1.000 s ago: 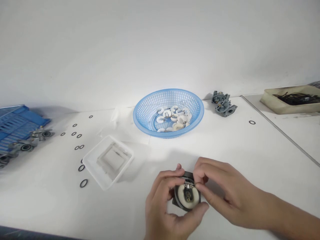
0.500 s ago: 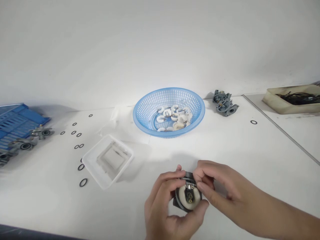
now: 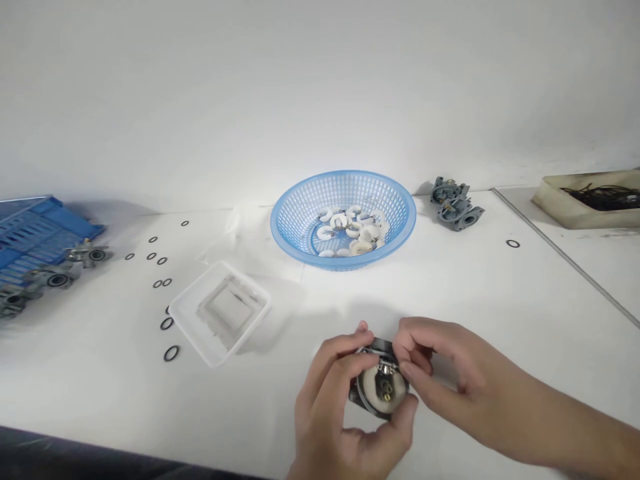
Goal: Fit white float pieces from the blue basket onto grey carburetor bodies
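- Carburetor (image 3: 356, 395) clamped in my left hand (image 3: 327, 407), float (image 3: 369, 388) facing up.
- At its far-right edge, my right hand (image 3: 465, 380) pinches together, on something too small to tell.

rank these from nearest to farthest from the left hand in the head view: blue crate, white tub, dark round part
1. Dark round part: in the left hand's fingers
2. White tub: left of the hand
3. Blue crate: far left edge

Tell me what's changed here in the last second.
Nothing clearly has; only the camera view shifted slightly. The left hand still holds the metal part, the right hand's fingers stay at its upper edge, and the blue basket and white tray sit as before.
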Demonstrator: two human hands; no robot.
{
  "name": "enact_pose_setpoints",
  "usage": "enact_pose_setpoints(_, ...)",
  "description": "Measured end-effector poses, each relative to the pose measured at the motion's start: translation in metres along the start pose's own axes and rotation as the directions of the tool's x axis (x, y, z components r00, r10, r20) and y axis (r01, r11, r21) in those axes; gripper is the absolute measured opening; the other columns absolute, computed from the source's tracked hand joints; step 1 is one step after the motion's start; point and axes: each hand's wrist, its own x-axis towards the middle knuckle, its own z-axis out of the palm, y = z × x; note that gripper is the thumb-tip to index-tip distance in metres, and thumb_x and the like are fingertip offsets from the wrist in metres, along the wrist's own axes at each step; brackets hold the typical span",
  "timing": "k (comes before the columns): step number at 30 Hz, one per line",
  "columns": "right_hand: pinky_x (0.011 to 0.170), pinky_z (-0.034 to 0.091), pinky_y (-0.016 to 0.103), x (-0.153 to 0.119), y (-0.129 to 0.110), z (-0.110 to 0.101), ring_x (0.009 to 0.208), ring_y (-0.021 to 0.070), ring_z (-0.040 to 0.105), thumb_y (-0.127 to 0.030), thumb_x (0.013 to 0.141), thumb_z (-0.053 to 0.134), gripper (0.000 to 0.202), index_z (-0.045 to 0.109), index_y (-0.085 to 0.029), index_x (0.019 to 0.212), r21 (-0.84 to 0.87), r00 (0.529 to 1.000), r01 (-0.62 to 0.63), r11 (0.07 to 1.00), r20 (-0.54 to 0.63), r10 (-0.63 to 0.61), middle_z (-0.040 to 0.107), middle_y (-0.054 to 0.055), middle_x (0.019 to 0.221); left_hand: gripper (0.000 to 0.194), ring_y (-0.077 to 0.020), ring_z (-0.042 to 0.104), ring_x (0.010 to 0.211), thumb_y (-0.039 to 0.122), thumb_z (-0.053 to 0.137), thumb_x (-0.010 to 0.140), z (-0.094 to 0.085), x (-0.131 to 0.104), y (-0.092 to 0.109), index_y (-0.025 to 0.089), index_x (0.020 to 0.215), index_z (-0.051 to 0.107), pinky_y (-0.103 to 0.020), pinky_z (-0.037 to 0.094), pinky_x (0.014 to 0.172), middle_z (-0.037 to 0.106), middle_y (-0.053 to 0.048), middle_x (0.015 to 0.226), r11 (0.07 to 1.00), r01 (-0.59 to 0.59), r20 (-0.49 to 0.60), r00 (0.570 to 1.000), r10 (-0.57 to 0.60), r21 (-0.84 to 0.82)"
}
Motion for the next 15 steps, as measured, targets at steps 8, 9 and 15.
enact_pose_setpoints(8, 0.069, 0.047, 0.03, 0.002, 0.002, 0.001, 0.077, 0.0185, 0.054, -0.038, 0.112, 0.064, 0.024, 0.062, -0.025, 0.092, 0.041, 1.0, -0.004, 0.999, -0.016, 0.005, 0.06, -0.001, 0.086, 0.044, -0.0287, 0.08, 0.122, 0.011, 0.086, 0.089, -0.002, 0.006, 0.009, 0.016, 0.129, 0.07, -0.042, 0.077, 0.103, 0.074, -0.012, 0.12, 0.951, -0.222, 0.004, 0.974, 0.226, 0.216)
enact_pose_setpoints(9, 0.068, 0.046, 0.03, 0.003, 0.002, 0.001, 0.076, 0.0184, 0.053, -0.04, 0.112, 0.063, 0.025, 0.062, -0.025, 0.092, 0.039, 1.0, -0.005, 0.999, -0.026, 0.006, 0.06, -0.001, 0.085, 0.042, -0.0287, 0.079, 0.123, 0.012, 0.086, 0.091, -0.002, 0.004, 0.009, 0.015, 0.129, 0.07, -0.041, 0.076, 0.103, 0.073, -0.013, 0.121, 0.945, -0.228, 0.007, 0.972, 0.233, 0.233)
enact_pose_setpoints(15, 0.064, 0.042, 0.029, 0.004, 0.004, 0.003, 0.074, 0.0174, 0.051, -0.05, 0.115, 0.063, 0.034, 0.063, -0.025, 0.092, 0.073, 0.999, -0.024, 0.997, -0.029, 0.026, 0.061, -0.002, 0.083, 0.035, -0.0231, 0.077, 0.119, 0.028, 0.083, 0.102, -0.005, -0.002, 0.006, 0.014, 0.129, 0.067, -0.033, 0.073, 0.101, 0.072, -0.013, 0.123, 0.959, -0.197, 0.043, 0.98, 0.192, 0.205)
